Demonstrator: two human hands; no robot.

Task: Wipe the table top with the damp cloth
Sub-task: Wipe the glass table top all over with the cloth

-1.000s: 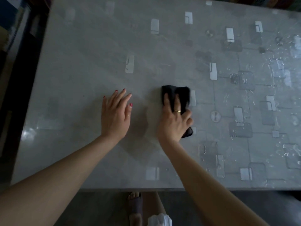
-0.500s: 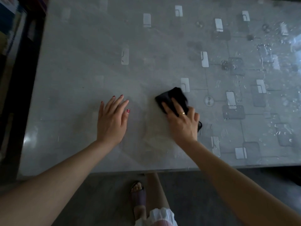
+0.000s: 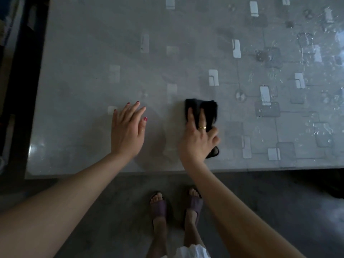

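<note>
Fingers of the right hand (image 3: 198, 138) lie spread and mostly straight over a black cloth (image 3: 202, 110), pressing it flat against the table top (image 3: 83, 71); nothing is pinched or wrapped, the palm simply bears down. A gold ring (image 3: 202, 127) shows on one finger. The outer fingers bend a little at the cloth's right edge, and whether they hook under it cannot be told. A dark corner of the cloth pokes out below the heel of the hand, near the table's front edge. The cloth itself sits just right of the middle of the near part of the table.

The left hand (image 3: 127, 131) rests palm down on the bare surface, well apart from the cloth, its fingers straight and slightly fanned, holding nothing. Its nails are painted red.

The table top is pale grey and glossy, printed with small white rectangles and darker squares joined by thin lines. Toward the right and far right it glistens with droplets and streaks of water; the left part looks duller and smoother. A faint damp patch lies between the two hands.

Below the front edge is a dark grey floor (image 3: 93, 229), where two feet in purple slide sandals (image 3: 158, 207) stand, with a bit of white frilled fabric (image 3: 189, 251) at the bottom. A dark strip runs along the table's left side.
</note>
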